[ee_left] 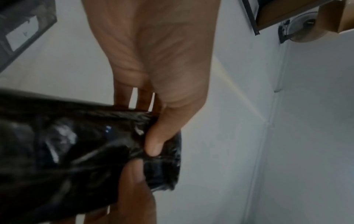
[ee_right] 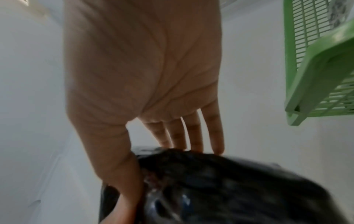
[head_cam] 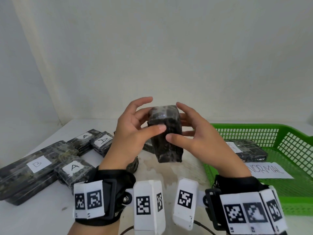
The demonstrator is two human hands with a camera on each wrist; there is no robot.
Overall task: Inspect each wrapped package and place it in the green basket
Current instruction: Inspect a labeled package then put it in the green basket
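Observation:
A black film-wrapped package stands upright in the air over the middle of the table, held between both hands. My left hand pinches its upper left side, thumb on the front and fingers behind. My right hand holds the right side the same way. In the left wrist view my left thumb presses the crinkled package. In the right wrist view the package is blurred below the fingers. The green basket stands at the right and holds one package labelled A.
Several wrapped packages lie at the left: a long one labelled B and smaller ones labelled A. Another dark package is partly hidden under my left wrist. A paper reading NORMAL lies in the basket. A white wall rises behind.

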